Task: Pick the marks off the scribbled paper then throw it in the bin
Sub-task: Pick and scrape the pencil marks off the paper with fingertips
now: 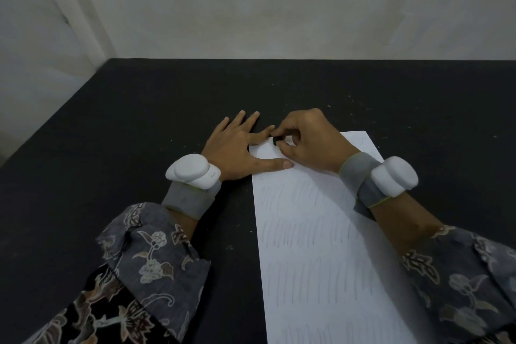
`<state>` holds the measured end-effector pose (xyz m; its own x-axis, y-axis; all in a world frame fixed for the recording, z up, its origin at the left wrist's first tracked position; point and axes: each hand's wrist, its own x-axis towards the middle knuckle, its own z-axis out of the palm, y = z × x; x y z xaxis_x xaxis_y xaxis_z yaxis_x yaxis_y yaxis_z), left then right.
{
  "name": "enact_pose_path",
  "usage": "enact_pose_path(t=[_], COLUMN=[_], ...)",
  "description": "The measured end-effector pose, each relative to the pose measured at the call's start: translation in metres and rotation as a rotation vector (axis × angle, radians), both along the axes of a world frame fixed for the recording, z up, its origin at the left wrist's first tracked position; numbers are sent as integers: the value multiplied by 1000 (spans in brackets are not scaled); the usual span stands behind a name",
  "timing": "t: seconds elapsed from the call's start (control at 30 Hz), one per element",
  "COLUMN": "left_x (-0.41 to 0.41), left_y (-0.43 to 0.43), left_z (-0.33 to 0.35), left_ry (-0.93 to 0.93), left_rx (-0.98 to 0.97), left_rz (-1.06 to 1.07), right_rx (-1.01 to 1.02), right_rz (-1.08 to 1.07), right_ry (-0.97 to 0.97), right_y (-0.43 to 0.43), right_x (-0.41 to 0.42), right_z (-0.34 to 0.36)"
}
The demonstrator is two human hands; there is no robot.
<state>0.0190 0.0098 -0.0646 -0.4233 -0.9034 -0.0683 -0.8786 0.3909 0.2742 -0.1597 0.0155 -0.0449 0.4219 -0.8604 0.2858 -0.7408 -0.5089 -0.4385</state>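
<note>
Two hands at paper's far edge | paper flat on black table, covered in faint pencil strokes | left hand flat, fingers spread, thumb and index pressing paper's far-left corner | right hand curled, pinching small dark eraser against paper | white bands on both wrists
</note>
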Motion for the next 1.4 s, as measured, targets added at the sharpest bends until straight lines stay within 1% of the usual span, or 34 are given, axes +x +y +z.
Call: enact_pose_path(t=[0.1,0.27,0.43,0.63,0.8,0.97,1.07,1.17,1.33,1.4], left_x=[1,-1,1,0,0,-1,-1,0,-2,-2], left_y=[0,1,0,0,1,1,1,1,2,1], left_z=[0,1,0,1,1,2,0,-1,2,1], left_ry=[4,-19,14,-25,1,-23,7,22,-21,-16], left_rx=[-8,-2,-19,9,4,9,-1,-22,3,3], left_rz=[3,16,-3,15,9,20,8,-4,24,21], right_rx=[5,1,-6,18,-11,29,-11,0,37,21], right_rz=[19,-33,46,-34,9,-49,-1,35,-56,-31], right_ry=[5,31,11,16,16,25,6,19,23,8], right_y=[1,-5,4,-3,0,-4,2,4,-2,2], right_x=[2,-9,6,-12,2,-14,-2,5,-13,-7], right_z=[1,2,1,3,0,4,2,1,5,5])
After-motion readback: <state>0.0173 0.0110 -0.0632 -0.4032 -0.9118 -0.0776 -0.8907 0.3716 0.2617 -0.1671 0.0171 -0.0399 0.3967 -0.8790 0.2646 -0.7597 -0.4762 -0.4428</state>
